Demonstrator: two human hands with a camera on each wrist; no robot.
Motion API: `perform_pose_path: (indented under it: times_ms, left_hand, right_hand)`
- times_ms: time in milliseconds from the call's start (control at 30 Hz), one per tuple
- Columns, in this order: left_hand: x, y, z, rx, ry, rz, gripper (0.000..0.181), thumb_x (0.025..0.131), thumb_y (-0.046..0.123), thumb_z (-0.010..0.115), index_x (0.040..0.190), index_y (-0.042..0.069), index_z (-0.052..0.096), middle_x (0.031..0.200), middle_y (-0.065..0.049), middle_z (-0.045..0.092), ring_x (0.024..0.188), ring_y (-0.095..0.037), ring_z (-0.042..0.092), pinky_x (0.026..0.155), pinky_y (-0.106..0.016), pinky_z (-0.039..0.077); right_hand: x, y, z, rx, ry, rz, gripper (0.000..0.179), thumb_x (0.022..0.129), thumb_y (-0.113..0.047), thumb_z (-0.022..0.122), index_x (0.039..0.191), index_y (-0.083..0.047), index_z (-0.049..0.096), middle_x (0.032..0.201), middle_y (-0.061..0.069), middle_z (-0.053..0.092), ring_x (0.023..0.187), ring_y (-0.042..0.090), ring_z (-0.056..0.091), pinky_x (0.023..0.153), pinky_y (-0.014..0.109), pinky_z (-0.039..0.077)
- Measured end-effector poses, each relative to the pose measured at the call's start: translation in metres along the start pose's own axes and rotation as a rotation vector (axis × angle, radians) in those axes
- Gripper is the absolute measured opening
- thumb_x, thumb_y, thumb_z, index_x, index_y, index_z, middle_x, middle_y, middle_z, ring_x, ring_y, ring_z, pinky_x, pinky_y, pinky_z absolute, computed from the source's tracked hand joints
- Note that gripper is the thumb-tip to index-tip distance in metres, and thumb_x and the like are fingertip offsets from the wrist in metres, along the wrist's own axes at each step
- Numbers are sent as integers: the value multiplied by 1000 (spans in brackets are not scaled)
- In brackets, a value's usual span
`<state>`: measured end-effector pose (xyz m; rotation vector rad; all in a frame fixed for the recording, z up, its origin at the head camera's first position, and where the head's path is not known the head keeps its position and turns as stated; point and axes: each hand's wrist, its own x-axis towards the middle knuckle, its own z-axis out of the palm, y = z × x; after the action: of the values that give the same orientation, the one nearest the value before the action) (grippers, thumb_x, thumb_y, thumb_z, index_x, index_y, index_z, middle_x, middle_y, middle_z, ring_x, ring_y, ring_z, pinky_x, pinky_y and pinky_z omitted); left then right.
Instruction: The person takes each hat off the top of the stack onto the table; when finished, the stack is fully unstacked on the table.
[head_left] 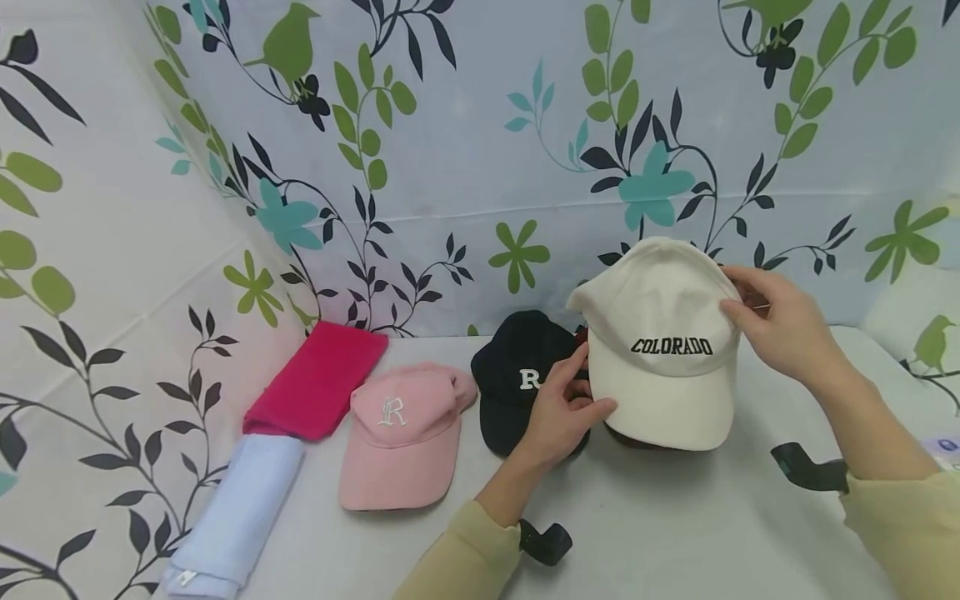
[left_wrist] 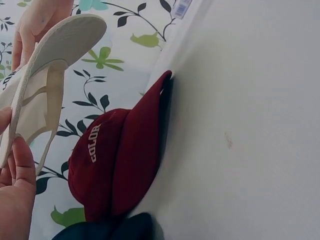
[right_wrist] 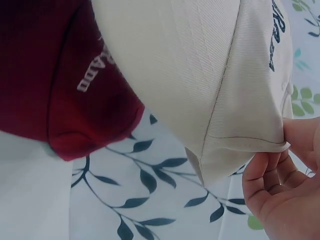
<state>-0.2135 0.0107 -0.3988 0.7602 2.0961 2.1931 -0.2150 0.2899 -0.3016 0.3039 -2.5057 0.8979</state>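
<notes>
A cream baseball cap [head_left: 663, 308] with COLORADO in dark letters is held up, its brim toward me. My left hand [head_left: 558, 408] pinches its left side near the brim, thumb in front. At the other side, my right hand [head_left: 787, 325] pinches the crown's lower edge between thumb and fingers. The left wrist view shows the cap's hollow underside. Close behind and below it sits a dark red cap [left_wrist: 135, 155] with pale lettering, mostly hidden in the head view. A black cap [head_left: 517, 350] with a white R lies just beyond my left hand, partly covered by it.
Left of the black cap lies a pink cap [head_left: 405, 450] on the white table [head_left: 637, 533]. Farther left are a folded crimson cloth [head_left: 318, 379] and a folded light blue cloth [head_left: 240, 508]. A leaf-patterned curtain [head_left: 465, 167] hangs behind the table.
</notes>
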Motion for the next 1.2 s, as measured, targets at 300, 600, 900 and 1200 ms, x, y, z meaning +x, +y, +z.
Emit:
perform_pose_path:
  times_ms: [300, 600, 900, 1200]
  left_hand:
    - [15, -4, 23, -12, -26, 15, 80, 85, -5, 75, 155, 5, 38, 125, 3, 47, 86, -3, 53, 78, -15, 51]
    - [22, -6, 40, -15, -70, 14, 80, 87, -6, 74, 156, 5, 35, 128, 3, 45, 83, -1, 54, 76, -16, 51]
    - [29, -12, 56, -49, -99, -26, 81, 88, -6, 72, 157, 6, 33, 130, 6, 43, 83, 0, 54, 79, -17, 52]
    - [39, -17, 74, -16, -69, -86, 83, 87, -4, 74, 158, 10, 33, 129, 14, 42, 80, 2, 54, 75, -15, 52]
  right_hand:
    - [-1, 17, -15, -19, 20, 90, 44, 103, -10, 54, 144, 7, 46, 107, 24, 53, 104, 46, 54, 68, 12, 34]
    - [-3, 32, -25, -49, 40, 137, 46, 104, -11, 53, 146, 6, 45, 109, 26, 54, 107, 48, 53, 67, 13, 34]
    - [-7, 44, -32, -66, 42, 200, 47, 105, -15, 50, 148, 4, 43, 112, 28, 52, 109, 49, 51, 72, 27, 44]
    - [-7, 60, -37, -62, 51, 274, 52, 107, -19, 46, 152, 4, 37, 122, 33, 47, 118, 55, 44, 86, 70, 42]
